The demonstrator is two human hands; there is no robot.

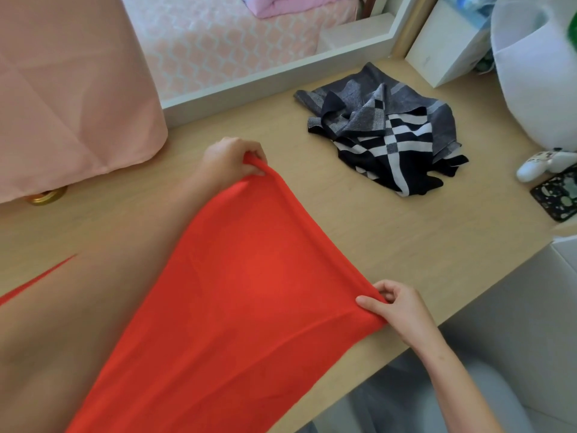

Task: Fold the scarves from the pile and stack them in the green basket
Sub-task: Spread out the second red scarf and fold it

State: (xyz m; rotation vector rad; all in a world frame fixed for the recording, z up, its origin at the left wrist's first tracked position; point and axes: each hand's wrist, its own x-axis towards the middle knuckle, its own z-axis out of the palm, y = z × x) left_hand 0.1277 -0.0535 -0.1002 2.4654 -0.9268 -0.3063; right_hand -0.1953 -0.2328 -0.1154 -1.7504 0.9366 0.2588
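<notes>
Two scarves (249,292) (384,135) (one red), two hands (232,159) (396,307)

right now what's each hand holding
Left hand: closed, pinching one corner of the red scarf.
Right hand: closed, pinching the scarf's other corner.

the red scarf (249,292) runs off the bottom edge, the phone (557,200) off the right.

Red scarf (249,292): matt, fine-knit cloth. Checked scarf (387,142): coarser woven cloth. Worktop (359,232): pale wood-grain, smooth, matt.
</notes>
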